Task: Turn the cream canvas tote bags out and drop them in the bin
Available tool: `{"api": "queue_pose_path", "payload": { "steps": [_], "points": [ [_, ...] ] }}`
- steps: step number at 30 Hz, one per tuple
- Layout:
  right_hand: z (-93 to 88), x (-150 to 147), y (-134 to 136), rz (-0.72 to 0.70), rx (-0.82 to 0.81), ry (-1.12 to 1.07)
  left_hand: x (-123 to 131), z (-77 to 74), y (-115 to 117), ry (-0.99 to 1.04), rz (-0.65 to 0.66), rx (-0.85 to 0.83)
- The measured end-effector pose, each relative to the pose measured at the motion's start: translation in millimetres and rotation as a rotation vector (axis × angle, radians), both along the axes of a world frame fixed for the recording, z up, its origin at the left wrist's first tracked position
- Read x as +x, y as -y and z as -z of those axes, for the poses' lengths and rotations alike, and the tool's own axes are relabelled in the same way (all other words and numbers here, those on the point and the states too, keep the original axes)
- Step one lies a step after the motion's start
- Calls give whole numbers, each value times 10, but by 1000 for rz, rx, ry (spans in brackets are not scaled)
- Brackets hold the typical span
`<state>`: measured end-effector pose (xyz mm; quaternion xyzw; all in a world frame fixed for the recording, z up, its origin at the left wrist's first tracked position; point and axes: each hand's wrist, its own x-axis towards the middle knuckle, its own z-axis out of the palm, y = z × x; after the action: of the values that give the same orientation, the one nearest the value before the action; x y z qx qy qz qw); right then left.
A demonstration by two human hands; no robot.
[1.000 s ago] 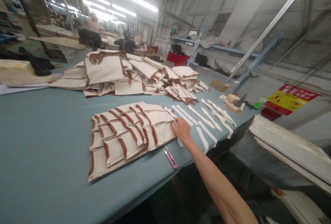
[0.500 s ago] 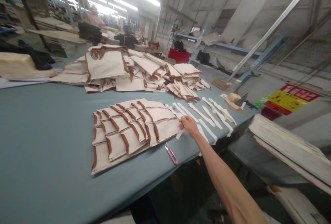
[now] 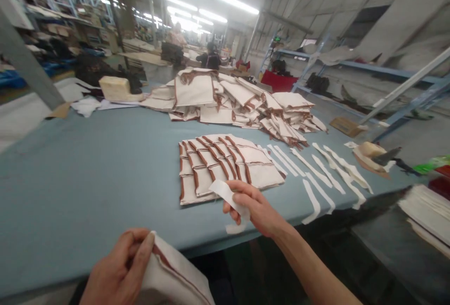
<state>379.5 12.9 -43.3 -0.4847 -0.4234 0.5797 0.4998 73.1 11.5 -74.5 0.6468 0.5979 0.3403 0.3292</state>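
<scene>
Above the table's (image 3: 98,169) near edge, a white strip (image 3: 222,189), seemingly light, flexible and best held mid-length, is being pinched by the right hand (image 3: 252,205), while a cloth piece (image 3: 176,277), probably soft, is being pinched at its upper corner by the left (image 3: 117,265).

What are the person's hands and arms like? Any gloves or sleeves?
No gloves! The left hand and right hand are both bare, and I can't see any rings. The right forearm is bare too: no sleeve, watch or bracelet shows. The left forearm is out of the picture.
</scene>
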Motion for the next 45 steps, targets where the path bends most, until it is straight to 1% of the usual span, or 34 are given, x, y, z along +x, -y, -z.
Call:
{"api": "queue_pose_path", "payload": {
  "steps": [2, 3, 4, 6, 8, 10, 12, 16, 18, 23, 26, 27, 29, 31, 33, 35, 38, 41, 45],
  "points": [
    [-25, -323, -28, -98, -9, -58, -62, -38, -12, 44, -65, -29],
    [-38, -475, -40, -149, -17, -87, -94, -42, -15, 74, -55, -49],
    [-52, -617, -48, -197, -24, -112, -124, -35, -13, 111, -11, -79],
    [-81, -868, -44, -294, -30, -135, -170, 3, 12, 207, 130, -177],
    [-110, -1062, -14, -383, -26, -113, -197, 38, 64, 341, 264, -293],
    [-131, -1189, 39, -446, -18, -46, -214, 27, 129, 500, 326, -349],
    [-145, -1254, 104, -475, -11, 48, -234, -40, 195, 628, 357, -380],
    [-161, -1285, 240, -493, -13, 177, -274, -192, 268, 737, 383, -418],
    [-166, -1297, 293, -485, -13, 223, -282, -197, 271, 739, 339, -420],
    [-118, -1348, 374, -475, 31, 381, -281, -85, 254, 713, 179, -461],
    [-44, -1333, 396, -473, 33, 434, -294, -89, 266, 702, 145, -475],
    [-22, -1315, 399, -474, 31, 439, -301, -108, 276, 675, 150, -454],
    [7, -1268, 399, -469, 61, 432, -313, -157, 302, 577, 175, -358],
    [8, -1223, 396, -443, 123, 410, -315, -202, 334, 467, 221, -249],
    [-13, -1206, 398, -410, 179, 381, -303, -231, 367, 390, 281, -192],
    [-39, -1233, 405, -382, 215, 375, -282, -245, 394, 350, 334, -192],
    [-55, -1342, 415, -302, 268, 404, -250, -258, 415, 321, 375, -198],
    [-42, -1459, 419, -222, 293, 362, -234, -277, 422, 284, 387, -173],
    [-23, -1526, 420, -182, 279, 292, -231, -281, 440, 210, 396, -178]
  ]
}}
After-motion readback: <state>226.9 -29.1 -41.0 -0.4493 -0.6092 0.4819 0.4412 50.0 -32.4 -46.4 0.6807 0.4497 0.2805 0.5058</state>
